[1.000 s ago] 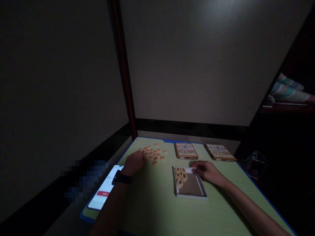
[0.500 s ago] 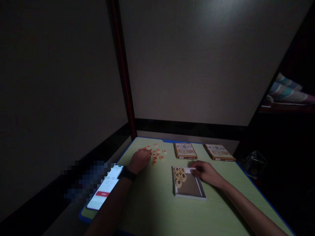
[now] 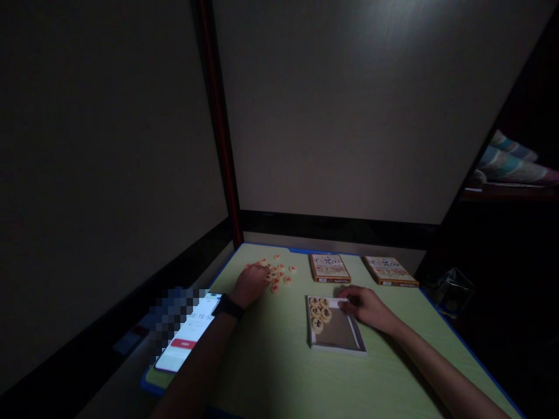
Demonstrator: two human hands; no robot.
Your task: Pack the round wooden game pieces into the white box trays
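My left hand [image 3: 251,284], with a dark watch on the wrist, lies on a loose heap of round game pieces with red marks [image 3: 279,272] at the far left of the green table [image 3: 271,361]. Its fingers curl over the pieces; what they hold is hidden. My right hand [image 3: 365,306] rests on the upper right corner of a shallow open box [image 3: 338,334], fingers bent on its rim. Several round pieces with dark marks [image 3: 320,311] sit in the box's upper left part.
Two flat printed boxes [image 3: 329,267] [image 3: 390,270] lie at the table's far edge. A lit phone [image 3: 187,337] sits at the left edge. A clear container [image 3: 452,288] stands beyond the right edge. Walls close in behind and on the left.
My left hand has slid a little to the right, deeper into the heap of red-marked pieces. My right hand has stayed on the box corner.
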